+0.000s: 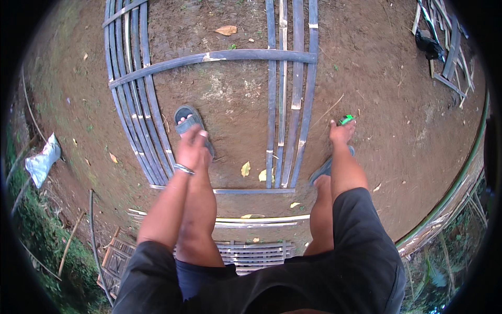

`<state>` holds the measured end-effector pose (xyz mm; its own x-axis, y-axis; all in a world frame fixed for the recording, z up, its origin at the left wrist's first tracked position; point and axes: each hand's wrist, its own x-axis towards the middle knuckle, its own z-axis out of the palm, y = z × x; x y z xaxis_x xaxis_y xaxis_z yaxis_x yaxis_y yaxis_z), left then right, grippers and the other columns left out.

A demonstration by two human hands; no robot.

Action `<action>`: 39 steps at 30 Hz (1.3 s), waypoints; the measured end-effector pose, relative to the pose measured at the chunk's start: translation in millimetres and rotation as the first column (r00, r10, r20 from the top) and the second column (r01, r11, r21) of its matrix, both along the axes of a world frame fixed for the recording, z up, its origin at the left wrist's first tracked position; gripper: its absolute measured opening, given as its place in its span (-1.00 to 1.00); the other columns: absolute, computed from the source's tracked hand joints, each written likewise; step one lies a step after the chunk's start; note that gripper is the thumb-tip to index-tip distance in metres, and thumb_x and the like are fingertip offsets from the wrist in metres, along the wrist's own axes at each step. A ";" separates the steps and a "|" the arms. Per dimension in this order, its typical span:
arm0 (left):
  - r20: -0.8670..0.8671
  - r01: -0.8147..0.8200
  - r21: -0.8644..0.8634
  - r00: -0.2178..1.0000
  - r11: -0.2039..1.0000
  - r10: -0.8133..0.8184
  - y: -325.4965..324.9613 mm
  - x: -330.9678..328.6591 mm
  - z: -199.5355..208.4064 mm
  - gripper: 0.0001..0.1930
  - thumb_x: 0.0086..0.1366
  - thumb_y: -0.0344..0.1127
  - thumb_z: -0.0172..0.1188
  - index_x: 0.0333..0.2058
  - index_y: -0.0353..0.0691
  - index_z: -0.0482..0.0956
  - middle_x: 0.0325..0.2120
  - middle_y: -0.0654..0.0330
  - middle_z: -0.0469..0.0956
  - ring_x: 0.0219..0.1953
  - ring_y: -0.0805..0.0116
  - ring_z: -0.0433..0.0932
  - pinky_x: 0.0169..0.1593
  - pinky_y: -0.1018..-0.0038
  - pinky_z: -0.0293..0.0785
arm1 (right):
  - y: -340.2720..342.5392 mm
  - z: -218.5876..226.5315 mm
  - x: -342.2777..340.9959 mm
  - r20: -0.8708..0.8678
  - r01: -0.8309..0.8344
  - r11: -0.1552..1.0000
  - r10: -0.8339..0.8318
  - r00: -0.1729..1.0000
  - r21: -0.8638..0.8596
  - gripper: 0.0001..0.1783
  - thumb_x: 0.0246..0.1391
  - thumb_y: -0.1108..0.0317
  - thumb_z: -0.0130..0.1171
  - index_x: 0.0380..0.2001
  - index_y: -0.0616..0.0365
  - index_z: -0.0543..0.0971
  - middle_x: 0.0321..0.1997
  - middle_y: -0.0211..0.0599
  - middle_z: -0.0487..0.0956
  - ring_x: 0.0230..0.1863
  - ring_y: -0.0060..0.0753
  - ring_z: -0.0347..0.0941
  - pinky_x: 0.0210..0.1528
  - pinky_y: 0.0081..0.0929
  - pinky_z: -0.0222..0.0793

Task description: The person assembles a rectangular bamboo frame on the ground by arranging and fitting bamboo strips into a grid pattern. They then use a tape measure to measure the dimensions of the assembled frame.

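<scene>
My left hand (192,150), with a metallic bracelet (184,168) at its wrist, hangs above my left sandal (186,112). Its fingers look loosely bent and a little apart, with nothing visible in them. Over on the right, my right hand (341,134) is closed around a small bright green object (346,120), whose kind I cannot make out. Between my feet a frame of dark split-bamboo slats (297,78) lies on the ground. A curved bamboo crosspiece (230,54) runs across its two sets of long slats. Neither hand touches the frame.
Loose bamboo strips and a black plastic bag (430,46) lie at the far right. A white sack (43,160) sits at the left edge, near greenery. Close to me are pale strips (261,222) and a slatted bamboo panel (256,255). A bamboo border (439,209) curves along the right.
</scene>
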<state>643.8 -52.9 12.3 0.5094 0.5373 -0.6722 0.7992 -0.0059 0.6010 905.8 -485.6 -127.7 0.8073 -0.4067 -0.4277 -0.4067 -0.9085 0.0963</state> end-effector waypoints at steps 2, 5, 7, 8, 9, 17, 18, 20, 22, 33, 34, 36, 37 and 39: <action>-0.168 0.097 -0.066 0.980 0.993 -0.107 -67.9 11.8 -0.2 -0.53 0.35 -0.06 0.25 0.10 -0.26 0.56 0.12 -0.01 0.54 0.20 0.14 0.47 0.26 0.32 0.35 | 5.7 2.5 2.6 0.034 0.018 1.000 -0.019 0.999 0.017 0.06 0.01 0.09 0.44 0.40 0.24 0.04 0.39 0.19 0.23 0.41 0.16 0.17 0.41 -0.01 0.15; -0.126 0.132 -0.234 0.978 0.963 -0.165 -168.5 36.2 13.9 -0.45 0.34 0.01 0.26 0.15 -0.26 0.51 0.13 -0.05 0.53 0.24 0.14 0.46 0.28 0.29 0.35 | 5.1 7.0 22.0 -0.046 0.120 0.989 -0.117 0.992 0.082 0.00 -0.04 0.12 0.48 0.32 0.25 0.13 0.32 0.19 0.32 0.33 0.20 0.28 0.36 -0.01 0.22; -0.095 0.118 -0.441 0.980 0.890 -0.177 -211.7 53.3 29.2 -0.43 0.35 0.00 0.25 0.18 -0.27 0.48 0.14 -0.02 0.53 0.22 0.19 0.48 0.25 0.30 0.38 | -4.3 10.7 18.4 -0.018 0.022 0.993 -0.020 1.000 0.116 -0.06 -0.10 0.13 0.51 0.23 0.28 0.22 0.25 0.21 0.37 0.25 0.27 0.34 0.31 0.00 0.26; -0.082 0.124 -0.479 0.979 0.869 -0.185 -219.4 61.6 35.7 -0.42 0.36 0.00 0.24 0.19 -0.28 0.46 0.14 -0.02 0.53 0.22 0.19 0.48 0.25 0.30 0.39 | -5.7 16.5 14.7 -0.024 -0.032 0.988 0.036 0.999 0.150 -0.07 -0.11 0.14 0.51 0.22 0.30 0.23 0.24 0.22 0.37 0.25 0.28 0.34 0.31 0.00 0.26; -0.065 0.127 -0.509 0.981 0.851 -0.185 -222.1 71.4 42.5 -0.41 0.36 -0.01 0.24 0.21 -0.29 0.44 0.14 -0.02 0.53 0.21 0.19 0.49 0.25 0.31 0.39 | -3.3 23.0 12.1 -0.024 -0.093 0.977 0.099 0.995 0.190 -0.07 -0.12 0.14 0.51 0.22 0.31 0.24 0.23 0.23 0.37 0.24 0.28 0.33 0.31 0.00 0.26; -0.014 -0.048 -0.537 0.999 0.842 0.049 -151.0 101.0 26.3 -0.32 0.38 -0.03 0.20 0.32 -0.31 0.28 0.24 -0.10 0.43 0.27 0.07 0.44 0.30 0.29 0.34 | 51.9 151.5 -75.2 -0.144 -0.456 0.592 0.700 0.699 0.665 -0.16 -0.17 0.41 0.46 0.22 0.19 0.32 0.12 0.10 0.42 0.22 0.20 0.32 0.28 -0.05 0.27; -0.001 0.002 -0.570 1.000 0.821 -0.003 -138.0 98.9 30.0 -0.30 0.37 -0.01 0.19 0.34 -0.28 0.25 0.27 -0.12 0.39 0.29 0.06 0.42 0.31 0.30 0.32 | 68.7 159.3 -78.7 -0.152 -0.481 0.578 0.729 0.668 0.659 -0.17 -0.17 0.43 0.46 0.22 0.17 0.33 0.12 0.09 0.42 0.21 0.20 0.33 0.27 -0.05 0.28; -0.034 0.151 -0.517 0.980 0.843 -0.196 -123.9 87.5 25.8 -0.30 0.37 0.01 0.18 0.34 -0.26 0.25 0.26 -0.13 0.40 0.29 0.05 0.41 0.31 0.31 0.32 | 105.9 172.6 -78.2 -0.187 -0.481 0.520 0.792 0.582 0.706 -0.16 -0.18 0.44 0.45 0.23 0.16 0.32 0.12 0.09 0.42 0.20 0.23 0.33 0.28 -0.05 0.27; -0.003 0.288 -0.392 0.949 0.874 -0.314 -127.4 66.6 22.8 -0.36 0.35 -0.05 0.22 0.31 -0.24 0.33 0.15 -0.11 0.51 0.20 0.09 0.51 0.24 0.34 0.39 | 144.2 193.9 -78.7 -0.216 -0.491 0.461 0.853 0.475 0.739 -0.12 -0.19 0.38 0.43 0.26 0.13 0.30 0.11 0.09 0.42 0.20 0.24 0.34 0.28 -0.06 0.29; -0.050 -0.420 -0.769 0.791 0.482 0.610 41.6 22.2 -17.0 -0.81 0.31 -0.31 0.32 -0.18 -0.23 0.54 -0.29 0.25 0.61 -0.26 0.43 0.61 -0.24 0.43 0.63 | 402.2 167.8 -51.2 -0.119 -0.412 0.138 0.990 0.070 0.901 -0.10 0.00 -0.01 0.34 0.37 0.04 0.25 0.25 0.13 0.44 0.27 0.15 0.38 0.31 -0.09 0.32; -0.030 -0.432 -0.775 0.755 0.462 0.655 58.2 17.6 -30.1 -0.81 0.30 -0.32 0.33 -0.21 -0.21 0.53 -0.30 0.26 0.60 -0.25 0.41 0.62 -0.23 0.39 0.65 | 417.4 158.4 -45.0 -0.093 -0.390 0.104 0.995 0.047 0.915 -0.11 0.03 -0.07 0.34 0.36 0.00 0.26 0.25 0.12 0.44 0.27 0.13 0.39 0.30 -0.08 0.33; -0.073 -0.491 -0.597 0.821 0.635 0.566 108.5 17.4 -46.7 -0.82 0.29 -0.29 0.33 -0.22 -0.12 0.52 -0.29 0.29 0.59 -0.20 0.40 0.61 -0.19 0.39 0.66 | 444.5 150.8 -22.4 -0.188 -0.438 0.188 0.981 0.042 0.879 -0.16 0.02 0.01 0.33 0.35 -0.08 0.29 0.25 0.08 0.45 0.27 0.13 0.38 0.31 -0.09 0.32; -0.044 -0.471 -0.590 0.830 0.656 0.556 139.1 27.0 -44.2 -0.83 0.30 -0.27 0.31 -0.20 -0.10 0.53 -0.28 0.29 0.60 -0.20 0.41 0.62 -0.18 0.38 0.65 | 454.1 143.5 -12.2 -0.232 -0.455 0.227 0.972 0.045 0.861 -0.19 0.02 0.06 0.33 0.35 -0.12 0.31 0.26 0.07 0.45 0.27 0.13 0.38 0.31 -0.10 0.32; -0.079 -0.509 -0.441 0.842 0.739 0.533 176.3 37.1 -53.4 -0.83 0.31 -0.26 0.28 -0.17 -0.11 0.55 -0.27 0.27 0.62 -0.17 0.41 0.63 -0.12 0.34 0.62 | 440.3 128.6 25.0 -0.177 -0.541 0.163 0.984 0.025 0.825 -0.19 0.00 0.12 0.34 0.34 -0.13 0.31 0.25 0.06 0.46 0.27 0.13 0.38 0.32 -0.10 0.30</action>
